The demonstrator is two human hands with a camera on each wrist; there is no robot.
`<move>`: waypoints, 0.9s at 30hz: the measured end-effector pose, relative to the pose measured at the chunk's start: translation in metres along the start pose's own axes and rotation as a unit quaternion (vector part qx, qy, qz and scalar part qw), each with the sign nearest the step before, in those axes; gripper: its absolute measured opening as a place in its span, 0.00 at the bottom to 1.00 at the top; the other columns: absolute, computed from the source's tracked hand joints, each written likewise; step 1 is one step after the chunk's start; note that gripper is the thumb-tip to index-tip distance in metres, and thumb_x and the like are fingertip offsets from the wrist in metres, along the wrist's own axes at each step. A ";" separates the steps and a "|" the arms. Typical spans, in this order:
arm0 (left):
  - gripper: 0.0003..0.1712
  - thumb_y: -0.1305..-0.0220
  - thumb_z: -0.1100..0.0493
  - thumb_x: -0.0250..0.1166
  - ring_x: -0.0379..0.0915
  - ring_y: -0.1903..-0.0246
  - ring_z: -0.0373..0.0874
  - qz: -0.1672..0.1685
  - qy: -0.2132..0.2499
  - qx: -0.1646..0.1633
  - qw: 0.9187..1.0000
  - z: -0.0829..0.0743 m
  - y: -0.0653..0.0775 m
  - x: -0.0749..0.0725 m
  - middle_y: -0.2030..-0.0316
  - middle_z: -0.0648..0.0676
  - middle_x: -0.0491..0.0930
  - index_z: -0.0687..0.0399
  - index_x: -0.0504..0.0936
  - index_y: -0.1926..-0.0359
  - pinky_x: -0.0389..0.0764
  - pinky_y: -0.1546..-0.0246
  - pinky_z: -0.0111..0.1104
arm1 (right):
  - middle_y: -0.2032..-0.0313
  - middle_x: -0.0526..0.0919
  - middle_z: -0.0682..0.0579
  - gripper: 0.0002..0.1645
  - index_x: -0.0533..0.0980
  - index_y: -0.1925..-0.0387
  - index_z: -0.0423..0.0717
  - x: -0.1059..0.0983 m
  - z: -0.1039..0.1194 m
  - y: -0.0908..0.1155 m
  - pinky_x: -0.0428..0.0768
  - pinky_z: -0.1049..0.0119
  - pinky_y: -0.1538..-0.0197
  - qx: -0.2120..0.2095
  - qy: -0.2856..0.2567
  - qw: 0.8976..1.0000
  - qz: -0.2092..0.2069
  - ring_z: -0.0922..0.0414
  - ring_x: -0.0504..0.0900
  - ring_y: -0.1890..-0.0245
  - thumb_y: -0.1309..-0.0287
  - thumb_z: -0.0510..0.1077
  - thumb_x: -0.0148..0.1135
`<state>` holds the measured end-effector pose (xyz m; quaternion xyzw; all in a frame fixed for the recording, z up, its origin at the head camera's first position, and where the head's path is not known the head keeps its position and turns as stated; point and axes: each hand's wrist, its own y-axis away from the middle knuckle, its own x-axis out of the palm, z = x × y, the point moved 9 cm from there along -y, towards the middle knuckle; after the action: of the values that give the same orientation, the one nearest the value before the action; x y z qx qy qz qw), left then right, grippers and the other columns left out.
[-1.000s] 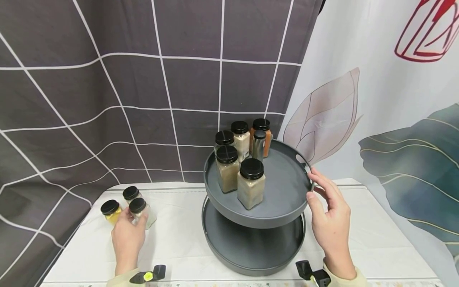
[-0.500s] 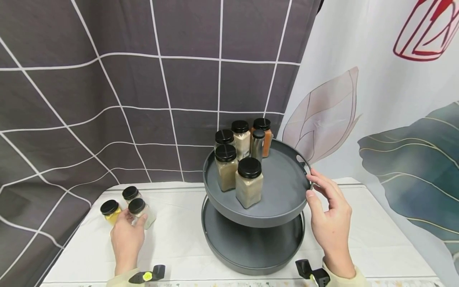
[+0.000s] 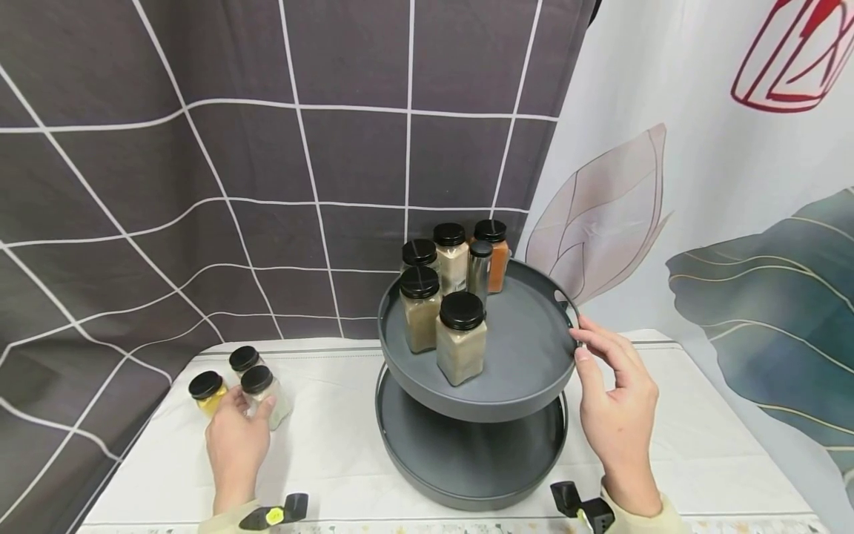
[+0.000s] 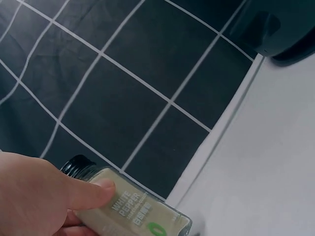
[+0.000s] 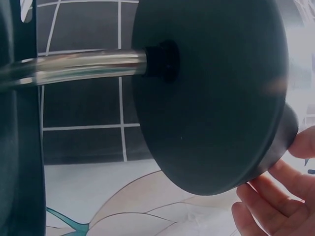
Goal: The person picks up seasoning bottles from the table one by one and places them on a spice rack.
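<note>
On the left of the table my left hand (image 3: 237, 445) holds a jar of white pepper (image 4: 133, 206) by its glass body, thumb across the front. Its black lid shows in the head view. A yellow spice jar (image 3: 208, 393) and another black-lidded jar (image 3: 245, 359) stand close by it. My right hand (image 3: 619, 411) grips the right rim of the upper tier of a grey two-tier turntable (image 3: 534, 334), thumb and fingers bent at the edge. In the right wrist view its fingers (image 5: 261, 201) meet the tier's outer wall.
Several black-lidded spice jars, including a pale one (image 3: 461, 348) and an orange one (image 3: 497, 267), stand on the upper tier, with a slim cylinder (image 3: 479, 274) among them. The lower tier (image 3: 467, 475) sits beneath. A grey checked curtain (image 3: 267, 148) hangs behind the white table (image 3: 333, 445).
The upper tier has turned slightly: the front jars shift left, the orange jar at the back right. My right hand has moved a little right; my left hand stays on the white pepper jar.
</note>
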<state>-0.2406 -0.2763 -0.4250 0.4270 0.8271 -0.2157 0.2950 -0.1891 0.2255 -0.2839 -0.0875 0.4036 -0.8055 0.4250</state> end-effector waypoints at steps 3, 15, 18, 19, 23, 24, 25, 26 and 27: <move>0.35 0.38 0.53 0.60 0.65 0.47 0.67 -0.006 0.001 0.006 1.000 -0.005 0.002 -0.004 0.45 0.72 0.69 0.70 0.61 0.38 0.62 0.46 0.57 | 0.52 0.81 0.53 0.12 0.82 0.59 0.43 -0.001 -0.001 -0.001 0.70 0.74 0.49 0.001 0.007 1.000 -0.003 0.64 0.78 0.54 0.41 0.34 0.55; 0.36 0.37 0.48 0.59 0.65 0.45 0.66 -0.033 0.023 0.031 0.999 -0.030 0.013 -0.027 0.45 0.70 0.70 0.67 0.61 0.36 0.61 0.44 0.57 | 0.55 0.82 0.51 0.10 0.83 0.64 0.43 -0.004 0.000 -0.001 0.68 0.74 0.48 -0.001 0.015 1.000 -0.010 0.64 0.78 0.54 0.43 0.35 0.57; 0.36 0.37 0.48 0.60 0.68 0.47 0.65 -0.041 0.033 0.042 0.998 -0.038 0.017 -0.034 0.45 0.70 0.70 0.67 0.62 0.37 0.66 0.45 0.54 | 0.56 0.82 0.50 0.09 0.83 0.65 0.42 -0.005 0.000 -0.002 0.68 0.74 0.49 -0.002 0.012 1.000 -0.015 0.62 0.77 0.54 0.43 0.35 0.58; 0.36 0.37 0.48 0.60 0.68 0.47 0.64 -0.043 0.037 0.046 0.997 -0.041 0.019 -0.036 0.45 0.70 0.70 0.66 0.62 0.37 0.67 0.46 0.53 | 0.57 0.82 0.50 0.09 0.84 0.65 0.42 -0.006 0.000 -0.002 0.68 0.74 0.49 -0.003 0.012 1.000 -0.015 0.62 0.77 0.53 0.43 0.35 0.58; 0.36 0.38 0.47 0.60 0.70 0.49 0.63 -0.043 0.055 0.061 0.996 -0.052 0.026 -0.044 0.45 0.69 0.70 0.66 0.62 0.37 0.71 0.49 0.51 | 0.58 0.83 0.48 0.08 0.84 0.66 0.42 -0.006 0.001 -0.002 0.68 0.74 0.49 -0.010 0.008 1.000 -0.019 0.61 0.77 0.52 0.44 0.35 0.60; 0.37 0.38 0.47 0.60 0.71 0.49 0.63 -0.042 0.057 0.063 0.995 -0.054 0.028 -0.045 0.45 0.69 0.70 0.65 0.62 0.36 0.71 0.49 0.51 | 0.58 0.83 0.48 0.08 0.84 0.66 0.42 -0.006 0.002 -0.002 0.68 0.74 0.49 -0.013 0.005 1.000 -0.022 0.61 0.77 0.53 0.45 0.34 0.60; 0.37 0.38 0.47 0.60 0.71 0.49 0.62 -0.042 0.059 0.066 0.995 -0.056 0.029 -0.046 0.45 0.69 0.70 0.65 0.62 0.36 0.72 0.49 0.50 | 0.59 0.83 0.46 0.08 0.84 0.66 0.41 -0.007 0.004 -0.002 0.68 0.74 0.49 -0.017 0.001 1.000 -0.025 0.61 0.77 0.53 0.46 0.33 0.61; 0.37 0.38 0.47 0.60 0.71 0.49 0.62 -0.042 0.062 0.067 0.995 -0.058 0.030 -0.048 0.45 0.68 0.71 0.64 0.62 0.36 0.72 0.49 0.50 | 0.60 0.83 0.45 0.08 0.84 0.66 0.40 -0.007 0.007 -0.002 0.68 0.74 0.49 -0.022 -0.004 0.999 -0.030 0.62 0.77 0.54 0.47 0.32 0.61; 0.37 0.38 0.46 0.60 0.72 0.49 0.61 -0.042 0.065 0.069 0.995 -0.060 0.031 -0.049 0.45 0.68 0.71 0.64 0.62 0.36 0.72 0.49 0.50 | 0.61 0.83 0.43 0.07 0.83 0.67 0.39 -0.007 0.010 -0.002 0.68 0.74 0.49 -0.027 -0.008 0.999 -0.036 0.62 0.77 0.54 0.48 0.31 0.62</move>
<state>-0.2101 -0.2514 -0.3519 0.4246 0.8447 -0.2560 0.2016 -0.1808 0.2259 -0.2744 -0.1203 0.4180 -0.8085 0.3963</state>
